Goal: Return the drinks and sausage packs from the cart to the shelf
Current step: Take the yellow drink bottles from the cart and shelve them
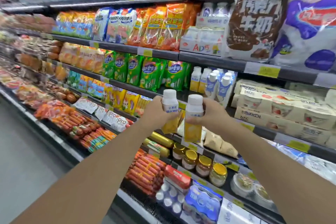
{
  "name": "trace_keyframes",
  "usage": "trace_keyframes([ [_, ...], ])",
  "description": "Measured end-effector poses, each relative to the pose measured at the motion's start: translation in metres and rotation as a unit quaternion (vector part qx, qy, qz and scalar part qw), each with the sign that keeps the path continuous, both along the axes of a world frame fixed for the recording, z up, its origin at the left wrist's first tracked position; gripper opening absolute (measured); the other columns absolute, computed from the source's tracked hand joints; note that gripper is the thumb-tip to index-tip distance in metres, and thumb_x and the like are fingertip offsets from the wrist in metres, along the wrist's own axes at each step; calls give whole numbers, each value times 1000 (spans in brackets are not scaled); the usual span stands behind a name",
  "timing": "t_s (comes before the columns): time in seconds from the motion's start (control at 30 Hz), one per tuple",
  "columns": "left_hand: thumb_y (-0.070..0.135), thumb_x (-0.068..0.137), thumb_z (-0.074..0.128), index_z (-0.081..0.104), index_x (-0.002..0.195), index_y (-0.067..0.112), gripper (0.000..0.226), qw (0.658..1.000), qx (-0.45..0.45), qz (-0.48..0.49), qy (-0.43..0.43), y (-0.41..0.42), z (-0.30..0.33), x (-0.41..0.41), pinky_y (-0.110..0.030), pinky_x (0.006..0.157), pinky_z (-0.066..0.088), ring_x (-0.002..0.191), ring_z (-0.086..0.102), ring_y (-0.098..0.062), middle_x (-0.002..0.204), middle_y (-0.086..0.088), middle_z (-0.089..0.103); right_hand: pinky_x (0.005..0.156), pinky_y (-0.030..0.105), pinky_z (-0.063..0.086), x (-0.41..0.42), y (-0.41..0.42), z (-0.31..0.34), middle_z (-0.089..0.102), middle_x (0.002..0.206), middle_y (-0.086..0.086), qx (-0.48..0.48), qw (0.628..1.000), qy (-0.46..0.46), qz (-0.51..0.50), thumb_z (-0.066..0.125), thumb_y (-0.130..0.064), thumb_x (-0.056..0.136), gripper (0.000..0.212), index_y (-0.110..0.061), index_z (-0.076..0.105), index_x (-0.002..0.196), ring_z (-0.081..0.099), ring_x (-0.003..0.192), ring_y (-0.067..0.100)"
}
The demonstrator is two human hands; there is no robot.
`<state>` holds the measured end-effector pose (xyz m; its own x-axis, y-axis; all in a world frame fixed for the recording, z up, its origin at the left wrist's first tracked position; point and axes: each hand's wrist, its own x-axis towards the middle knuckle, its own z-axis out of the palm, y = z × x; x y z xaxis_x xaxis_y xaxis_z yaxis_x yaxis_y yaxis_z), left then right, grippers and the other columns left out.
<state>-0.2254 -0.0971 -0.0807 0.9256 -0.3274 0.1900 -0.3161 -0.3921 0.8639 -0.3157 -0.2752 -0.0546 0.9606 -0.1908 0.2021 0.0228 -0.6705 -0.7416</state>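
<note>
I hold two yellow-and-white drink bottles with white caps in front of the chilled shelf. My left hand [154,110] grips the left bottle [170,109], tilted slightly. My right hand [211,112] grips the right bottle [193,120], upright. Both hover just below and in front of the shelf level where matching yellow bottles [199,80] stand beside blue-and-white bottles [221,86]. Green sausage packs [145,72] fill that shelf level to the left. The cart is out of view.
Orange sausage packs [160,27] sit one level up. Yoghurt multipacks [283,111] lie right of my hands. Glass jars [203,163] and red sausage bundles [145,171] fill lower levels. The aisle floor [21,151] runs along the left.
</note>
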Motion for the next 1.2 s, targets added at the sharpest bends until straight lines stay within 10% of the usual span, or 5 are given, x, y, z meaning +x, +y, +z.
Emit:
trace_keyframes([
  [0.27, 28, 74, 84, 53, 111, 16, 51, 999, 20, 31, -17, -26, 7, 72, -23, 65, 50, 86, 62, -8, 102, 1, 65, 76, 30, 53, 94, -20, 5, 69, 103, 0, -4, 1000, -18, 1, 89, -30, 69, 55, -16, 60, 114, 66, 96, 18],
  [0.53, 33, 68, 88, 57, 108, 16, 54, 997, 47, 47, -43, -61, 18, 144, -36, 78, 56, 90, 66, -17, 101, -1, 68, 75, 29, 43, 168, -37, 12, 63, 107, 3, 21, 998, -37, -39, 86, -26, 74, 56, -11, 54, 118, 58, 93, 18],
  [1.2, 18, 66, 89, 59, 116, 12, 58, 985, 19, -153, -75, -128, -2, 297, -29, 81, 50, 93, 65, -19, 104, -1, 69, 81, 30, 44, 291, -50, -16, 63, 114, 6, 53, 945, -42, -321, 75, -6, 83, 44, -9, 54, 122, 60, 107, 24],
])
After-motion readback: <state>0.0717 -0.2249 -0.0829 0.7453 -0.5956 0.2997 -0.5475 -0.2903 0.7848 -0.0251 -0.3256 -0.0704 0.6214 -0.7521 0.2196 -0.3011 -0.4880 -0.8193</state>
